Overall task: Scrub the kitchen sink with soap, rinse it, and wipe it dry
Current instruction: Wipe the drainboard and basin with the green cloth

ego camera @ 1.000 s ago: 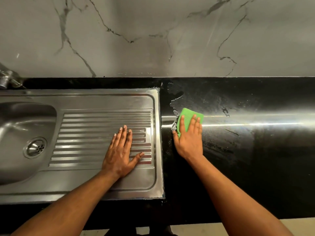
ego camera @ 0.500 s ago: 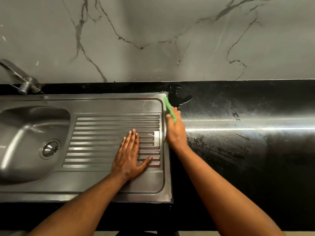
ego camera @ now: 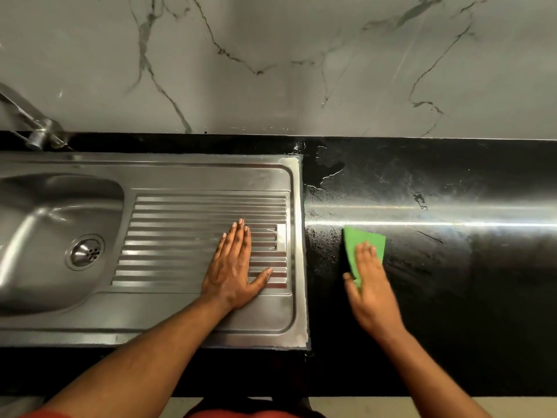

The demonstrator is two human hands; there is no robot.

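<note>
Wipe step, apparently: right hand (ego camera: 372,294) presses green cloth (ego camera: 363,241) flat-fingered on counter (ego camera: 452,282) (left hand (ego camera: 233,267) spread flat on drainboard (ego camera: 180,236)); next, sweep cloth left.

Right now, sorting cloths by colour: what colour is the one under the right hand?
The cloth is green; head view.

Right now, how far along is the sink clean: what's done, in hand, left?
Done: the sink shows no suds. In hand: the right hand presses a green pad on the smeared counter; the left hand rests flat on the drainboard. Left: counter streaks; basin dryness unclear.
</note>
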